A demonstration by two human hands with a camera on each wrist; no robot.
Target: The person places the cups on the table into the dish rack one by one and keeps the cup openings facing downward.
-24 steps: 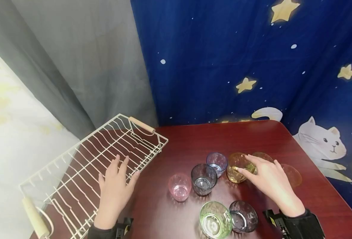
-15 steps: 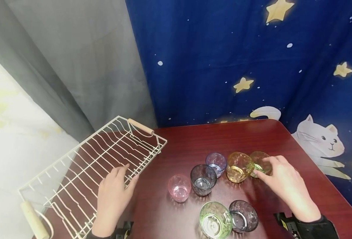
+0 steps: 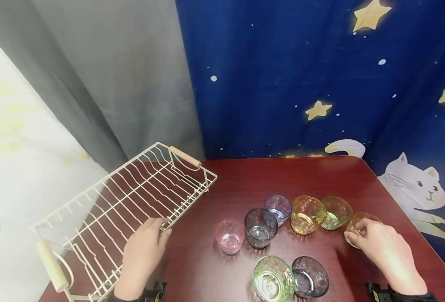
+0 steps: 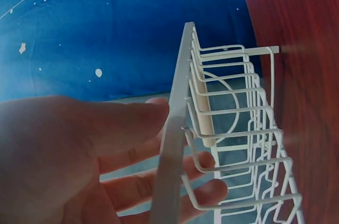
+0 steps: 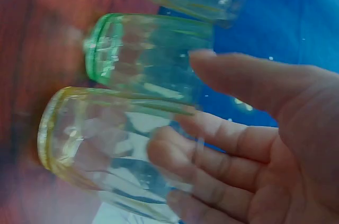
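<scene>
At the white wire dish rack (image 3: 131, 197), my left hand (image 3: 141, 253) grips the near long side. In the left wrist view the thumb lies at the rim bar (image 4: 175, 128), with fingertips (image 4: 212, 189) curled among the wires behind it. On the right, my right hand (image 3: 390, 251) holds the rim of a yellow glass (image 5: 74, 128), which stands upright on the table in the head view. Its bent fingers reach in at the mouth, the thumb outside. Beside it stand a pale green glass (image 3: 337, 213) and an amber glass (image 3: 308, 214).
Nearer the middle are a blue glass (image 3: 278, 209), a dark grey glass (image 3: 261, 227) and a pink glass (image 3: 230, 237). In front, a green glass (image 3: 274, 279) and a purple-grey glass (image 3: 310, 277) lean close together. The red-brown table (image 3: 252, 176) ends at a starry curtain (image 3: 267, 84).
My right hand has moved right, past the amber and pale green glasses, to the last yellow glass. The left hand's raised fingers have come down and curled over the rack's edge.
</scene>
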